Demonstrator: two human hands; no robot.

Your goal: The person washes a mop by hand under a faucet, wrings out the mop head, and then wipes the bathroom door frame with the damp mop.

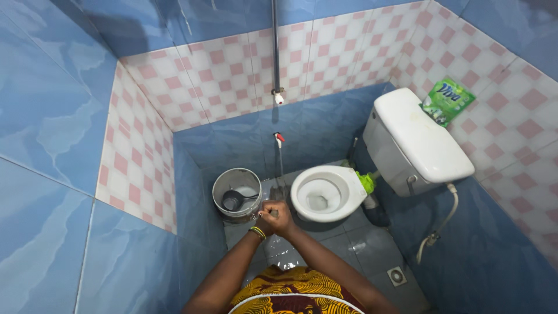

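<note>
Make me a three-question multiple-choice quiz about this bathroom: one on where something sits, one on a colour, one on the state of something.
1. Where does the green sachet lie?
A. on the toilet tank lid
B. in the bucket
C. on the floor

2. What colour is the scoop inside the bucket?
A. red
B. dark
C. yellow

3. How is the toilet bowl?
A. covered by a lid
B. open, with no lid down
C. tipped over

Answers: 1 A, the sachet rests at the tank lid's far end by the wall. 2 B, the scoop looks dark against the pale bucket. 3 B, the bowl's inside shows plainly.

The two hands meet beside the bucket.
</note>
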